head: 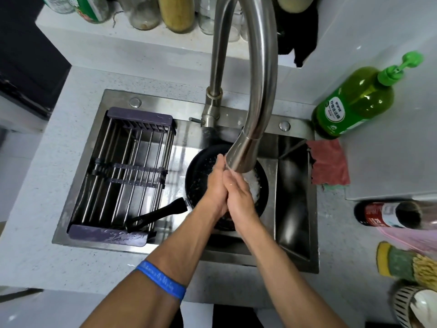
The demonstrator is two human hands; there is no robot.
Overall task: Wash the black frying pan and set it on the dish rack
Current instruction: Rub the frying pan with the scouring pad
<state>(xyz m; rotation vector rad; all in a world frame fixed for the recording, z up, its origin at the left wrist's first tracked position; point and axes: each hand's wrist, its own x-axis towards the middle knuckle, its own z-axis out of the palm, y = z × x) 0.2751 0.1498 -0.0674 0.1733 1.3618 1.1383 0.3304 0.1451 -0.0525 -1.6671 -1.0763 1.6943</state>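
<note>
Fingers of two hands [227,185] meet over one pan [201,166].

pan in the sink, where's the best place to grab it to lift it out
Probably the handle: it sticks out left from the pan and lies across the rack's near end. Come from the left with the left hand, since the faucet hangs over the bowl.

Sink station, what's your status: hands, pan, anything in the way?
Left hand and right hand pressed together under the faucet, holding nothing. Black frying pan in the sink, handle resting over the dish rack. Rack bars free.
</note>
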